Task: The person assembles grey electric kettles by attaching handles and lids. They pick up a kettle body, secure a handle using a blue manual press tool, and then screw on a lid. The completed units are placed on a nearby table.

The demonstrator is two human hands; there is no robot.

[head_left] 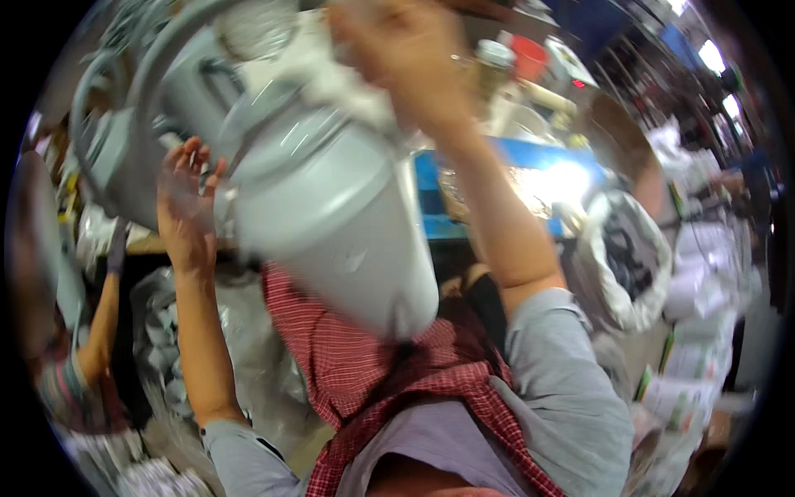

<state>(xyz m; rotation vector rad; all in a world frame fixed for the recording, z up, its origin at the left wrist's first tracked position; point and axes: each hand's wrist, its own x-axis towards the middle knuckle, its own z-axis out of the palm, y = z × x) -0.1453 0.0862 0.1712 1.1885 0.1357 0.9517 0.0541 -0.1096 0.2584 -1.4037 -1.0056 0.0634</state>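
Note:
A large light-grey plastic vessel (331,224), its tapering body smooth and rounded at the end, lies tilted in front of me, partly over my lap. My left hand (189,199) is beside its left side, fingers half curled and apart, with no clear grip on anything. Beyond the vessel's far right side, my right hand (406,58) is raised and smeared by motion. Whether its fingers hold something cannot be made out. More grey plastic pieces with looped handles (108,124) stand close to my left hand.
A blue board (431,186) is on the table at right, near a lidded jar (494,58) and a red cup (527,58). An open white sack (654,306) of dark pieces stands to the right. At far left shows another person's arm (101,323).

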